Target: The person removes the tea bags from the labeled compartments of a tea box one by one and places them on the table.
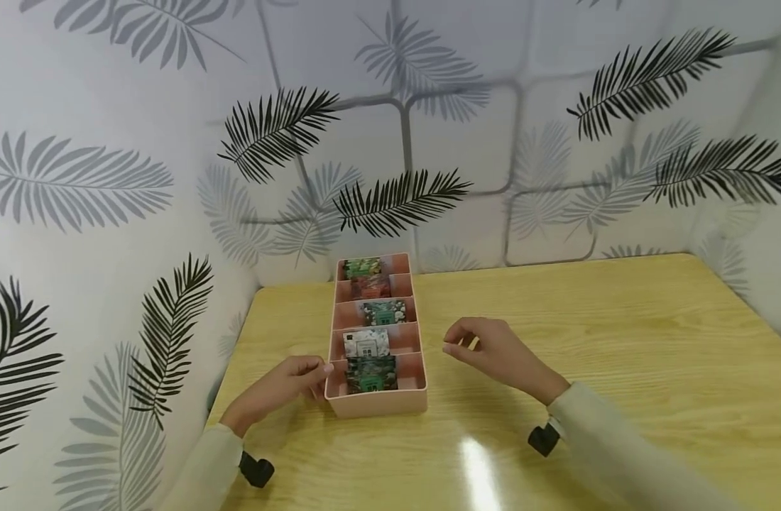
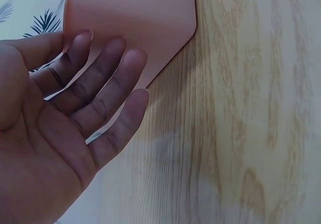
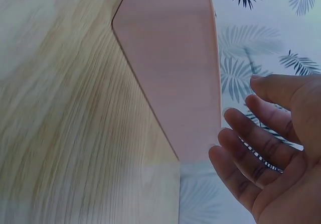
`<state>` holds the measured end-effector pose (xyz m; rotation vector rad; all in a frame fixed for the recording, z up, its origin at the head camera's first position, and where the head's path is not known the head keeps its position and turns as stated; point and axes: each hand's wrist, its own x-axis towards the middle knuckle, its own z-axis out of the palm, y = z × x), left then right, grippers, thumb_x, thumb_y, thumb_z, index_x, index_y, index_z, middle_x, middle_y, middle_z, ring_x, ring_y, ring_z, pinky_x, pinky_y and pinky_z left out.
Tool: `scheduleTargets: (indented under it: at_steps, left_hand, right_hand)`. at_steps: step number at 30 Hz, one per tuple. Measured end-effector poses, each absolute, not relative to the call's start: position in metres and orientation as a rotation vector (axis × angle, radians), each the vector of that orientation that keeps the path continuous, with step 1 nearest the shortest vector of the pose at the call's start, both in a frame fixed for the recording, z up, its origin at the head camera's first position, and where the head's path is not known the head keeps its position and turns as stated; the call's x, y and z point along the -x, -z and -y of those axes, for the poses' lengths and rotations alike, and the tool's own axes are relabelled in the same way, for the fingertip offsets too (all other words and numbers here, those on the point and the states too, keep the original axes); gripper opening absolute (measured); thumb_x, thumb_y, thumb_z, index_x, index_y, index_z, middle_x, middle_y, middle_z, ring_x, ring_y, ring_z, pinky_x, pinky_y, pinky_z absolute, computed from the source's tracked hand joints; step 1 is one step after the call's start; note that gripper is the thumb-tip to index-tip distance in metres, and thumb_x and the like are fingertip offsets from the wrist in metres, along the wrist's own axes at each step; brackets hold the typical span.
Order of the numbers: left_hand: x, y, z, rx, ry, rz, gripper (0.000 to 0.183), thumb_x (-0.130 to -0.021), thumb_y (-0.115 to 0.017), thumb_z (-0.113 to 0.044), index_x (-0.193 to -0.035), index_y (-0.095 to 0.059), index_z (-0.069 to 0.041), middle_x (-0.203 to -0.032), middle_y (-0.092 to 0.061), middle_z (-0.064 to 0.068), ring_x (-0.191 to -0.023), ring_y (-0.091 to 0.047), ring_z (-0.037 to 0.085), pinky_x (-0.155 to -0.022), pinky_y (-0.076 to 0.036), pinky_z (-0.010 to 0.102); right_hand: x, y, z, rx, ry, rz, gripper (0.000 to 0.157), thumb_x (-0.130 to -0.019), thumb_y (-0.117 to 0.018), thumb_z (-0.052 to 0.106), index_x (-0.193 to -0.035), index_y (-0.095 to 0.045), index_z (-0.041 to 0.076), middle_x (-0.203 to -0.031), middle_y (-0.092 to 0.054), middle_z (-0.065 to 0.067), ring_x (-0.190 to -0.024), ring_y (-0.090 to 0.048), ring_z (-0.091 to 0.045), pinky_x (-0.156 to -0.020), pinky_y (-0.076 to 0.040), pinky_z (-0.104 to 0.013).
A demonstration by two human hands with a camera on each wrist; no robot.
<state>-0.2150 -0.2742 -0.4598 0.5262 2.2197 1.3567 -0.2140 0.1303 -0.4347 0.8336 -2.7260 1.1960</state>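
Note:
A long pink divided box (image 1: 379,406) lies on the table, with a row of compartments running away from me. Small flat packets stand in them: dark green (image 1: 371,375) in front, then white (image 1: 366,343), green with white flowers (image 1: 384,312), red (image 1: 370,287) and yellow-green (image 1: 362,267) at the back. My left hand (image 1: 295,380) pinches the box's left wall near the front corner, the thumb at the rim and fingertips on the outer side (image 2: 150,13). To the right of the box my right hand (image 1: 493,351) hovers, fingers loosely bent, holding nothing and apart from the outer wall (image 3: 170,73).
The wood-grain table (image 1: 588,341) extends far to the right of the box. A pale wall (image 1: 461,163) with a leaf pattern rises behind the table and along its left side. Light glares off the tabletop near the front.

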Motion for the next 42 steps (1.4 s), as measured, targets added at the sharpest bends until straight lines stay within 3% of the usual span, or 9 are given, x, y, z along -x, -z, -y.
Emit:
scheduleTargets:
  at_steps: [4,15,22,29,36,42]
  left_hand:
    - [0.215,0.46,0.274,-0.523,-1.362,-2.199,0.042,-0.111,-0.047,-0.04,-0.097,-0.061,-0.003,-0.102,-0.067,0.02,-0.094,-0.067,0.038,-0.086,-0.055,0.053]
    - [0.215,0.459,0.275,-0.541,-1.322,-2.237,0.042,-0.11,-0.05,-0.039,-0.101,-0.061,0.0,-0.099,-0.065,0.02,-0.09,-0.065,0.039,-0.082,-0.055,0.053]
    - [0.214,0.459,0.277,-0.589,-1.303,-2.208,0.037,-0.109,-0.055,-0.035,-0.102,-0.063,0.0,-0.096,-0.066,0.019,-0.088,-0.066,0.043,-0.078,-0.056,0.055]
    - [0.214,0.462,0.281,-0.605,-1.319,-2.142,0.034,-0.11,-0.054,-0.033,-0.102,-0.061,0.0,-0.102,-0.072,0.015,-0.092,-0.069,0.04,-0.081,-0.058,0.055]
    - [0.211,0.463,0.283,-0.625,-1.323,-2.159,0.035,-0.111,-0.051,-0.031,-0.107,-0.063,0.002,-0.108,-0.07,0.013,-0.092,-0.067,0.039,-0.081,-0.057,0.053]
    - [0.209,0.462,0.281,-0.605,-1.311,-2.16,0.036,-0.112,-0.048,-0.033,-0.108,-0.065,-0.001,-0.106,-0.069,0.017,-0.093,-0.067,0.04,-0.082,-0.057,0.052]
  right_hand:
    - [0.215,0.436,-0.111,-0.911,-1.243,2.703,0.007,-0.099,-0.074,0.023,-0.103,-0.074,0.018,-0.099,-0.07,0.011,-0.084,-0.064,-0.008,-0.07,-0.056,-0.028]
    - [0.212,0.429,-0.074,-1.174,-1.153,2.8,0.011,-0.097,-0.076,0.025,-0.105,-0.077,0.019,-0.095,-0.07,0.016,-0.078,-0.063,-0.01,-0.064,-0.051,-0.028]
    - [0.212,0.43,-0.063,-1.252,-1.021,2.804,0.008,-0.094,-0.079,0.025,-0.098,-0.08,0.019,-0.09,-0.071,0.015,-0.08,-0.063,-0.001,-0.074,-0.055,-0.03]
    - [0.212,0.43,-0.055,-1.281,-0.891,2.774,0.006,-0.094,-0.079,0.029,-0.094,-0.079,0.023,-0.088,-0.069,0.018,-0.083,-0.061,-0.003,-0.081,-0.055,-0.032]
    - [0.208,0.432,-0.046,-1.237,-0.852,2.767,0.007,-0.095,-0.077,0.033,-0.093,-0.075,0.027,-0.083,-0.063,0.019,-0.074,-0.057,-0.005,-0.067,-0.049,-0.026]
    - [0.201,0.431,-0.046,-1.202,-0.942,2.745,0.015,-0.099,-0.07,0.039,-0.101,-0.072,0.024,-0.081,-0.061,0.019,-0.073,-0.056,-0.001,-0.066,-0.05,-0.025]
